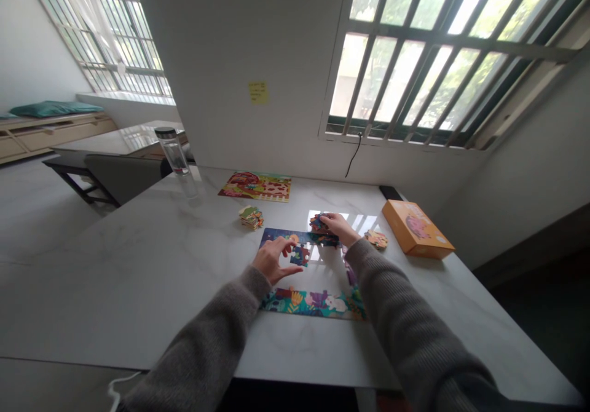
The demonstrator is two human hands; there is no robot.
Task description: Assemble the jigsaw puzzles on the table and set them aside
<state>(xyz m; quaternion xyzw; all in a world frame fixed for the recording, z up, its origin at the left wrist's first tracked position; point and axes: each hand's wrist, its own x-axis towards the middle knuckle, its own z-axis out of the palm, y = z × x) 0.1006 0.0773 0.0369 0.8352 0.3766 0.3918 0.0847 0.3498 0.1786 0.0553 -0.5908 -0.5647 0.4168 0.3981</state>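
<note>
Fingers point(284, 246) and thumb of the left hand point(271, 261) stand apart in a C around a loose puzzle piece point(299, 254), at ten o'clock inside the puzzle border point(316, 301); whether they touch it I cannot tell. The right hand point(340, 227) has its fingertips at the dark stack point(317, 222) at twelve o'clock, their grip unclear. Good handling would likely mean taking the piece by opposite edges, keeping it flat, lifting from the stack lightly, and keeping the right sleeve point(391, 295) off the border's three-o'clock side. Farther out are another stack point(251, 217) at ten and an orange box point(417, 230) past two.
</note>
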